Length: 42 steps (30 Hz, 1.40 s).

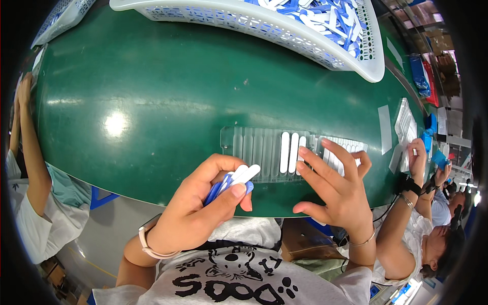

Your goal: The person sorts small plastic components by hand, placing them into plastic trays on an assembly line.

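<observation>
Nearest, the left hand is closed around a small bundle of blue and white plastic sticks, thumb pressed over them, their rounded ends poking out toward the tray. Beside it, the right hand is open with fingers spread, its fingertips resting on the clear slotted tray that lies on the green table near its front edge. A few white sticks sit upright in the tray's grooves, just left of those fingertips. Farther back, a white mesh basket holds a heap of blue and white sticks. Other people's arms work at both sides
</observation>
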Available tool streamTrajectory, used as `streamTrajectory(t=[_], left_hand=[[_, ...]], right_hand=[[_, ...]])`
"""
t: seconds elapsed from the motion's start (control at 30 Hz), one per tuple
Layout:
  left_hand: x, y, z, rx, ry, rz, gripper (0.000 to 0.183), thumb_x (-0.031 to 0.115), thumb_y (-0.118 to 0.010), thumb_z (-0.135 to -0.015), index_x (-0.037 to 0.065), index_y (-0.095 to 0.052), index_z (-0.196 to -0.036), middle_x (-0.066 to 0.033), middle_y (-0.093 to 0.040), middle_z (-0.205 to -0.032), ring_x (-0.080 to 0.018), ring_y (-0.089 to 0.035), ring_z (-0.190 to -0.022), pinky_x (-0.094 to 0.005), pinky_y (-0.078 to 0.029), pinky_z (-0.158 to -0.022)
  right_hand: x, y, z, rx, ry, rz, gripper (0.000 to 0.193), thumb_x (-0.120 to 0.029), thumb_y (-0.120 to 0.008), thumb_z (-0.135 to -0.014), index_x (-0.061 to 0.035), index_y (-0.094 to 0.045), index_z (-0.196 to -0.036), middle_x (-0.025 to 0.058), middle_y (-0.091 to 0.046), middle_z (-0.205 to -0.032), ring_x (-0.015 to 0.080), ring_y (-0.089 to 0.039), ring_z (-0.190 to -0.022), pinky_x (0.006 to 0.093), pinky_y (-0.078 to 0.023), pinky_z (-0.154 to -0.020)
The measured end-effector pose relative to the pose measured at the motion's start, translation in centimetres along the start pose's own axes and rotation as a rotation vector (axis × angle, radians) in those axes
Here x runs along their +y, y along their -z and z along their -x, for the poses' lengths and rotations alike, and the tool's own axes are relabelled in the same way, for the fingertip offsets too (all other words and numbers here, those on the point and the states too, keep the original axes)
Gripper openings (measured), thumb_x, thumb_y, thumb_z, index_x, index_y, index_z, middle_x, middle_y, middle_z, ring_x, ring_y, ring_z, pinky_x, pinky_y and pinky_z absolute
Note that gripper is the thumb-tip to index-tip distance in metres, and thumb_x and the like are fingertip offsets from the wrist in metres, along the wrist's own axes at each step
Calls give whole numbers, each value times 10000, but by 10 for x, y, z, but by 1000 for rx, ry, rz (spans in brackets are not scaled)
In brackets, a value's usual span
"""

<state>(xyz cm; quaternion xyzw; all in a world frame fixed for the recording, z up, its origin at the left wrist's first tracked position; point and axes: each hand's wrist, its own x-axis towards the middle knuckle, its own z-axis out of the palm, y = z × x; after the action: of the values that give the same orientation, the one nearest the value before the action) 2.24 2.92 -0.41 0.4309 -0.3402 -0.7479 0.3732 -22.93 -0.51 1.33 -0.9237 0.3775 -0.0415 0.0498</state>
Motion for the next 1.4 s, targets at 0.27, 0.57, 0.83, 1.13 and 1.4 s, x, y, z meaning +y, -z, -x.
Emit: streamTrajectory(t=[0.27,0.57,0.83,1.13,1.4], left_hand=[[1,0,16,13,-27,9,193,51,-460,-946,14,-436,-1134,-85,-579,-776,-45,-383,-493,-185,-307,-461],[4,1,23,98,-27,2,166,66,-509,-932,5,-495,-1085,-123,-649,-792,-38,-395,-464,-183,-321,-436],[12,3,1,-3,-18,-117,71,69,-542,-917,16,-536,-964,-95,-676,-739,-7,-403,-439,-178,-311,-410],[11,-5,-16,-128,43,-86,99,100,-561,-923,13,-545,-967,-46,-665,-720,7,-386,-506,-171,-286,-448],[19,-1,-13,-175,243,95,256,203,-437,-989,-15,-555,-1055,-93,-620,-707,-29,-318,-463,-201,-255,-419]], right_hand=[[-2,-4,6,-12,8,31,672,-668,-455,-803,-108,-635,-1128,28,-570,-1267,307,-463,-1176,456,-253,-889],[-5,-12,8,-34,44,135,660,-709,-426,-791,-209,-630,-1172,92,-476,-1360,356,-367,-1231,495,-214,-952],[-15,-20,0,38,-42,-16,607,-681,-488,-766,-230,-645,-1142,52,-504,-1340,287,-347,-1248,481,-173,-975],[-11,-5,-19,282,2,-488,326,-230,-713,-695,-110,-707,-998,71,-638,-1072,199,-575,-892,332,-364,-756],[-7,4,-37,177,-418,-1186,94,6,-707,-743,-15,-682,-831,54,-651,-743,115,-556,-603,241,-357,-506]])
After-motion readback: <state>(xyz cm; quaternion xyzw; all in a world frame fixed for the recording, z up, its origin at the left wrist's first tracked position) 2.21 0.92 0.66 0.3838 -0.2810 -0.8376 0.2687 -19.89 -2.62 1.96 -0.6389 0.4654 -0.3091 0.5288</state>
